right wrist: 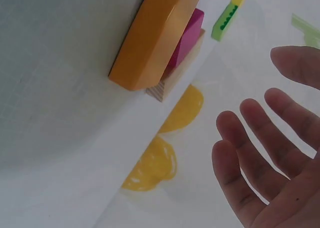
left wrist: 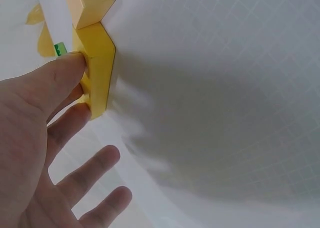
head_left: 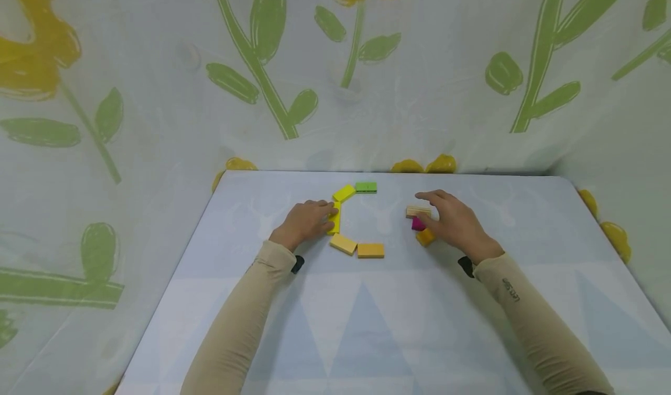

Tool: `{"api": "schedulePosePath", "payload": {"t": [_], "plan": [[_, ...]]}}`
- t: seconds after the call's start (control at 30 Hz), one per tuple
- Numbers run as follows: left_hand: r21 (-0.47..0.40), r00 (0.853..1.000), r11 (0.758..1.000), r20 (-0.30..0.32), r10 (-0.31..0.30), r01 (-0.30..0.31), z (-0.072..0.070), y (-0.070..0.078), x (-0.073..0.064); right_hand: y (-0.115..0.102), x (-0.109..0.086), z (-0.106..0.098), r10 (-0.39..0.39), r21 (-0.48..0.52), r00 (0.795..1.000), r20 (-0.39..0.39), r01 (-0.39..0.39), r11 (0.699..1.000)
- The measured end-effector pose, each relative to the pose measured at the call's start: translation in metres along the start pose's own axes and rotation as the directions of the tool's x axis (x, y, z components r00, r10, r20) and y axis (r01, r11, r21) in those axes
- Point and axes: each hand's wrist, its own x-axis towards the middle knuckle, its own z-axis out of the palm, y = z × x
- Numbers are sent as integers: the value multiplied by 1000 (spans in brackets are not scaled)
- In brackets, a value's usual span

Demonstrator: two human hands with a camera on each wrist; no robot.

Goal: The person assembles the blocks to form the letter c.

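Note:
My left hand (head_left: 306, 221) pinches a bright yellow block (left wrist: 101, 63) between thumb and fingers, at the left of a curved row. One end of that block meets a pale yellow-orange block (head_left: 343, 244); its far end lies by another yellow block (head_left: 344, 193). On the right, my right hand (head_left: 455, 220) hovers with fingers spread and nothing in them. Close by its thumb are a striped wooden block (head_left: 417, 211), a magenta block (right wrist: 186, 41) and an orange block (right wrist: 155, 38), grouped together. The hand partly covers this group in the head view.
A green block (head_left: 366, 187) with dark marks ends the row at the back, and a light orange block (head_left: 370, 250) ends it at the front. The pale patterned tabletop (head_left: 362, 337) reaches back to a flower-printed curtain (head_left: 419, 92).

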Motion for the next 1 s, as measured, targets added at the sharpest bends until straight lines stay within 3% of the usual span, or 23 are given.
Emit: {"api": "schedulePosePath", "payload": {"t": [0.73,1.0], "plan": [[-14,1000,1000,-27,8,-8,3,-2,0,4,29,8,131,-45,976,177,-125,991],[-20,1000,1000,-20,1,-1,4,-3,0,3,39,12,166,-117,967,191,-146,982]]}}
